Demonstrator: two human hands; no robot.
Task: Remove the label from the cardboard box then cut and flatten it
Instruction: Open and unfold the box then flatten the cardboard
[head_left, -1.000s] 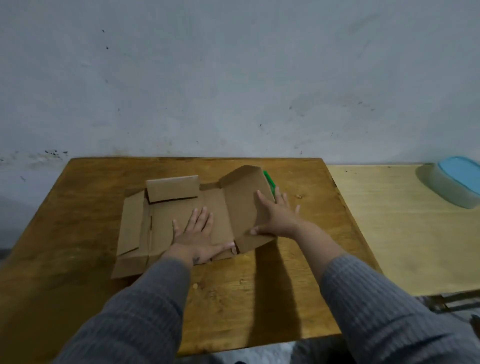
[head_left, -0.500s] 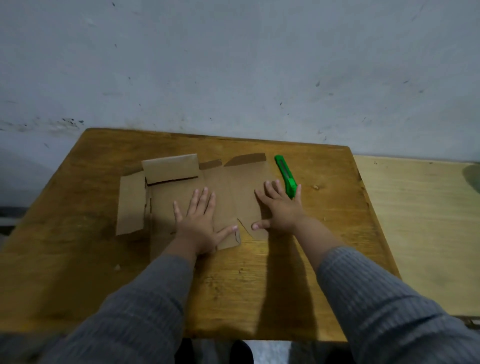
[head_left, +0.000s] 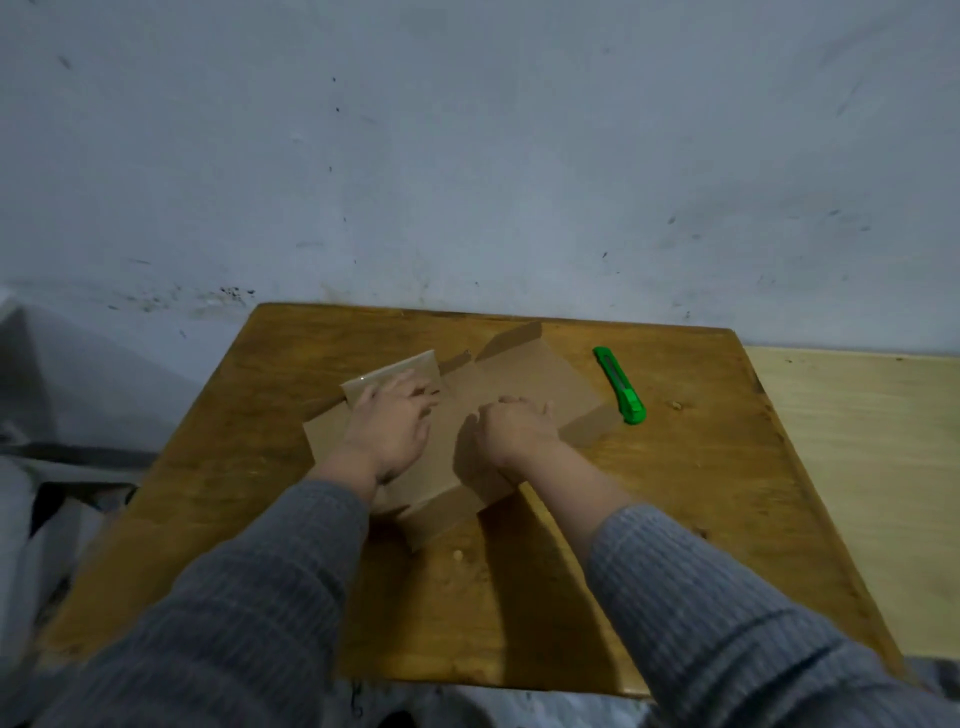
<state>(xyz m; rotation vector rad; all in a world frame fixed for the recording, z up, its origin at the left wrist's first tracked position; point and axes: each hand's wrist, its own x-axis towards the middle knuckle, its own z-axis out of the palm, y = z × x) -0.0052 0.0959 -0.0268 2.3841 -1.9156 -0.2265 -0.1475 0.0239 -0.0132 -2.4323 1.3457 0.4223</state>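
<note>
The opened brown cardboard box (head_left: 535, 379) lies mostly flat and turned at an angle on the wooden table (head_left: 701, 467). A short flap (head_left: 395, 375) at its far left stands up, tilted. My left hand (head_left: 387, 431) rests on the left part of the cardboard, its straight fingers reaching against that flap. My right hand (head_left: 514, 428) sits on the middle of the cardboard with its fingers curled under, knuckles down, holding nothing that I can see. A green utility knife (head_left: 621, 387) lies on the table just right of the cardboard, untouched. No label shows.
A lighter wooden surface (head_left: 857, 467) adjoins the table on the right. A grey wall runs right behind the table's far edge. Small crumbs (head_left: 458, 555) lie on the table near the cardboard's front corner.
The cardboard has turned clockwise on the table. My left hand slid up to the raised flap. My right hand went from flat, spread fingers to curled fingers on the middle panel.
</note>
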